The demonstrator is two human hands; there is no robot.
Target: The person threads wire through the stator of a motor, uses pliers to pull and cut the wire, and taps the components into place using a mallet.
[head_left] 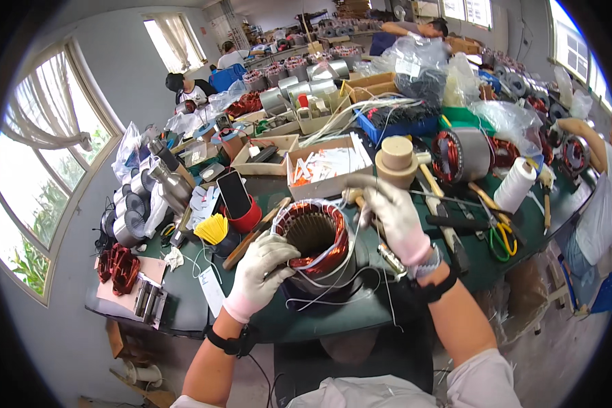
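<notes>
We see the motor core (314, 238) standing on end on the green table (285, 328), straight in front of the person. Its long axis runs close to upright, and its round opening points up and a little toward us, so we look down on the ridged inner wall. A thick band of copper wire (342, 238) circles the top, with pale cord (370, 270) around it and looping out over the table to the right.

We cannot see the core's lower end, and the left hand (262, 268) covers part of the near left rim. The right hand (396, 219) is blurred at its fingertips, where a pale wooden piece (352, 196) sits close by; we cannot make out its full shape. The picture's dark round edge cuts off the outer parts of the room.

The core lies between the two gloved hands. The left fingers are bent over its near left rim, against the copper, with the thumb low beside them; we cannot tell whether they pinch a wire. The right fingers are curled, up beyond the right side of the rim, and we cannot tell whether they grip anything.

Left of the core lies a wooden stick (241, 251), with a phone (234, 196) by a red bowl (246, 217) behind it.
</notes>
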